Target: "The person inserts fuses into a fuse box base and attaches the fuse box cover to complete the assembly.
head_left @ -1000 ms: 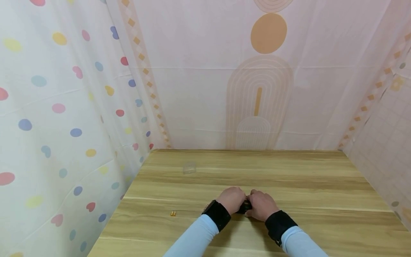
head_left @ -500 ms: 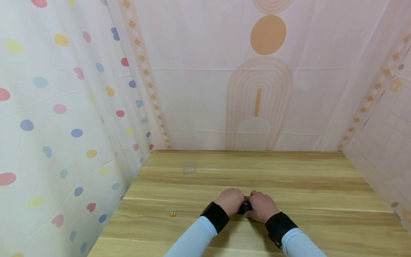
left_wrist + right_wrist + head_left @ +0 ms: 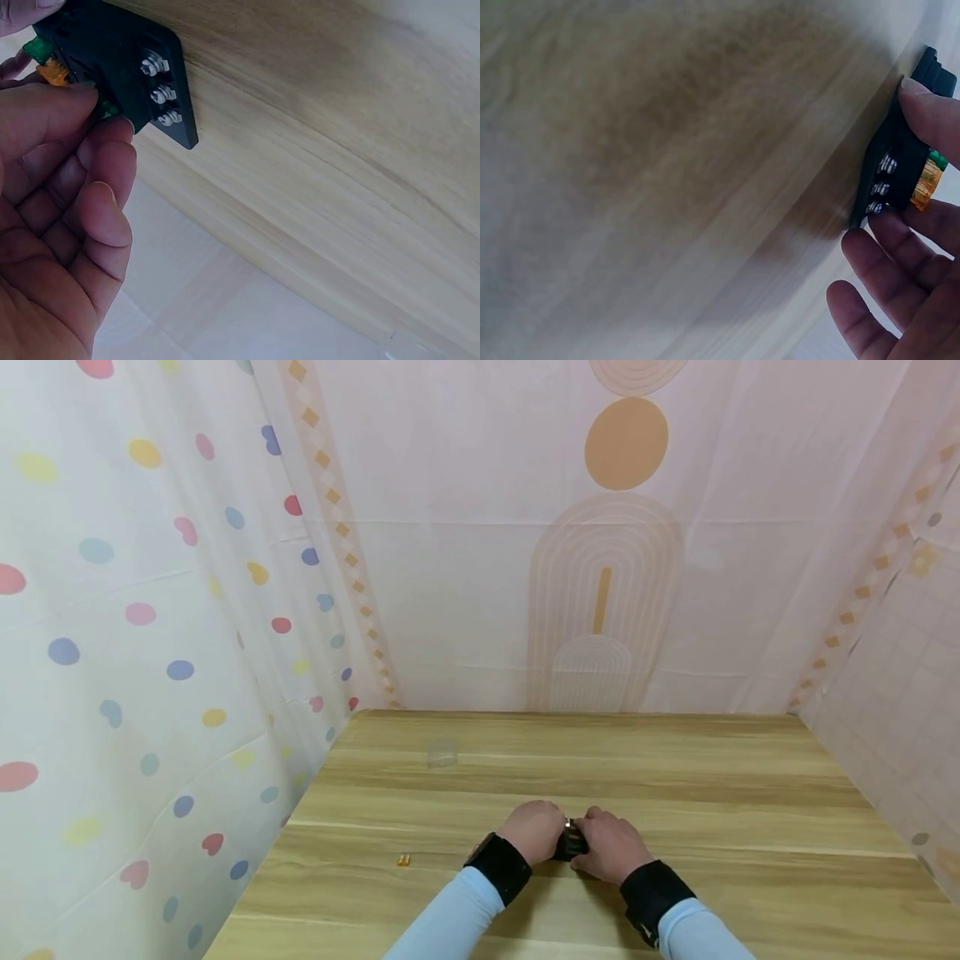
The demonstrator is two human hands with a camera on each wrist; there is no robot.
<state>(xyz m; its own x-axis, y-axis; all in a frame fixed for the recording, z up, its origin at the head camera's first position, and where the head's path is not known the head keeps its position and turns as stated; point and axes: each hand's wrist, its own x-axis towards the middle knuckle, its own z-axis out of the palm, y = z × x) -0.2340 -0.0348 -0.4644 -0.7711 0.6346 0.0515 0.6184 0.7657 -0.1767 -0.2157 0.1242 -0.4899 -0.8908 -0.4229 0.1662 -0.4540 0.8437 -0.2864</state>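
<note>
Black block (image 3: 112,56), plastic, rounded corners, sat between hands, lower centre of head view. Green piece (image 3: 39,49) and orange piece (image 3: 54,72), both translucent, stood in it; three metal screws (image 3: 161,94) lined one end. Right hand (image 3: 617,845) gripped block; left hand (image 3: 534,831) pinched second green piece (image 3: 110,109), mostly hidden. Amber pieces (image 3: 404,860) lay lower left, clear plastic piece (image 3: 442,752) higher up, on wood-grained table (image 3: 697,777).
</note>
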